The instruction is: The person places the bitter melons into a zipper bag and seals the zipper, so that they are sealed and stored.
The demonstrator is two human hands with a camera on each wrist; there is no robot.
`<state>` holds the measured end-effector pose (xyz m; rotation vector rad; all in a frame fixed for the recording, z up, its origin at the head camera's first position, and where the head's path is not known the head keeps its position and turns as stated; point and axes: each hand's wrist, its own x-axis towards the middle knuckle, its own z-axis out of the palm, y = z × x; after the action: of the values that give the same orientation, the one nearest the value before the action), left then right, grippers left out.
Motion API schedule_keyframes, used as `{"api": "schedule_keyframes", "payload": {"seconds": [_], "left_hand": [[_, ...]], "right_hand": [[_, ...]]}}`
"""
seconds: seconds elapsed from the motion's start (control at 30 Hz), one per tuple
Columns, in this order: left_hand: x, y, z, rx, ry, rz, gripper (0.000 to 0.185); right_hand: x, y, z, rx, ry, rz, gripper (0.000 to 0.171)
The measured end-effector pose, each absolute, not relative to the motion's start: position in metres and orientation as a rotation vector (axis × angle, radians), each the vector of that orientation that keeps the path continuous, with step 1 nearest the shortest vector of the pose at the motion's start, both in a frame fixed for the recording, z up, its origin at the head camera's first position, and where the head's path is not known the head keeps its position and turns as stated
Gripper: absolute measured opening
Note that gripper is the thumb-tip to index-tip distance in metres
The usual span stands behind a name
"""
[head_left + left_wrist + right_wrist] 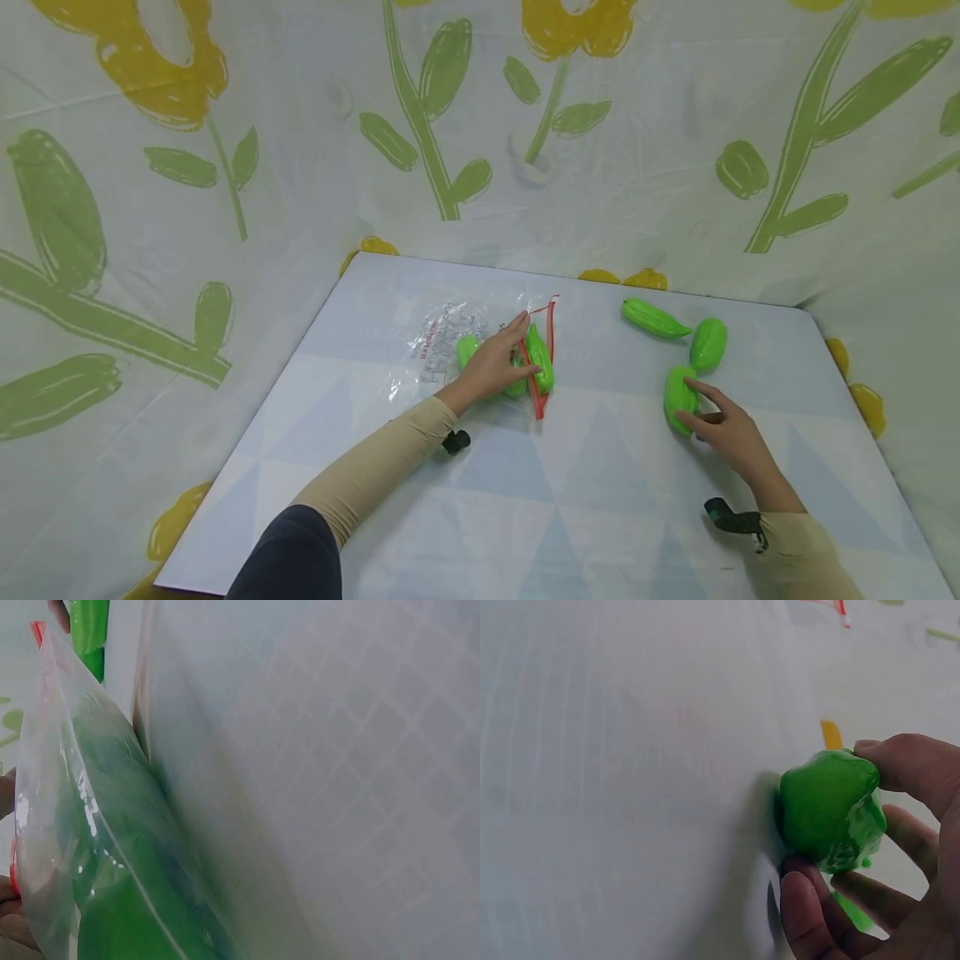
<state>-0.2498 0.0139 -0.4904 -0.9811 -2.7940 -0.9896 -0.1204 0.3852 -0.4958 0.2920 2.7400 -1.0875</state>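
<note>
A clear zip bag (442,337) with black and red print and a red zip edge lies on the left half of the table. My left hand (487,365) reaches over it and grips its mouth at the red strip, thumb and fingers spread along it. Several shiny green vegetable-like pieces are inside, one (540,362) near the mouth; the clear film bulges over green in the left wrist view. With thumb and fingers, my right hand (727,433) holds a plump, ridged green toy vegetable (829,810) at the table's right.
Two more green toy vegetables lie beyond the right hand: a long pointed one (654,318) and a short rounded one (708,343). A flower-patterned curtain (637,167) stands behind the table (585,517), which has a pale triangle pattern.
</note>
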Motion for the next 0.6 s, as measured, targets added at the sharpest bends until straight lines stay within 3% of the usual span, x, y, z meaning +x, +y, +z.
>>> {"api": "schedule_keyframes", "payload": {"seconds": [0.6], "left_hand": [[-0.25, 0.014, -0.49, -0.991, -2.798, -0.972, 0.089]], "right_hand": [[-0.15, 0.35, -0.503, 0.147, 2.698, -1.177, 0.074]]}}
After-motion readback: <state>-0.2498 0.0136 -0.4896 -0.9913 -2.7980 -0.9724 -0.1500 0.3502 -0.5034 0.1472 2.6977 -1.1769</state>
